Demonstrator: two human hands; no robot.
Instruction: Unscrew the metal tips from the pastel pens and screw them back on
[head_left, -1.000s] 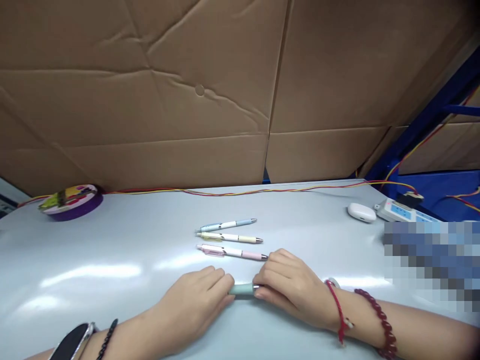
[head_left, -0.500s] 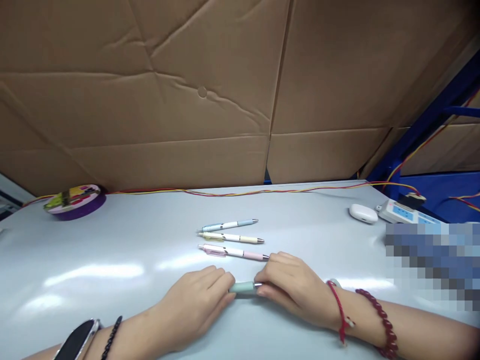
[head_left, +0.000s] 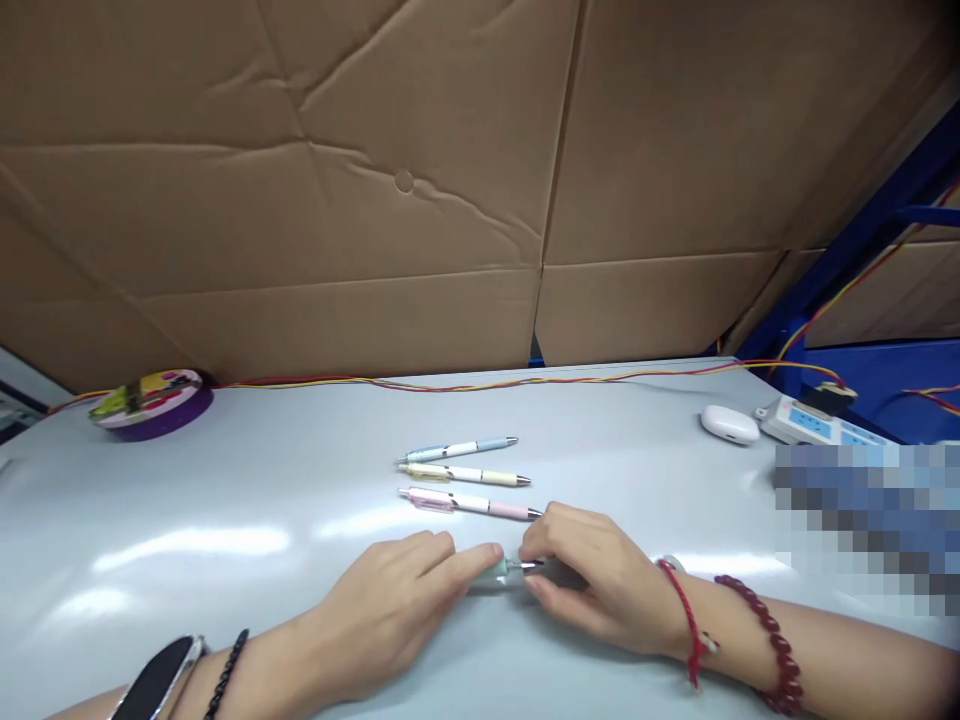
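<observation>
A green pen (head_left: 493, 571) lies crosswise low over the table, most of its barrel hidden under my left hand (head_left: 401, 610). That hand is closed round it, with the index finger laid along the barrel. At the pen's right end, my right hand (head_left: 600, 575) pinches the silver pen tip (head_left: 529, 566) between thumb and fingers. A thin shaft shows between the green barrel and the silver tip. Just beyond my hands lie a pink pen (head_left: 471, 503), a yellow pen (head_left: 469, 475) and a blue pen (head_left: 459, 450), all pointing right. My right fingers are close to the pink pen's tip.
A purple round box (head_left: 154, 408) sits at the back left of the white table (head_left: 300, 440). Red and yellow wires (head_left: 450, 387) run along the back edge. At right are a white case (head_left: 729, 425) and a power strip (head_left: 806, 420). Cardboard (head_left: 375, 200) stands behind.
My right hand has shifted slightly right, and the silver tip now stands farther from the green barrel. My left index finger has stretched forward along the pen.
</observation>
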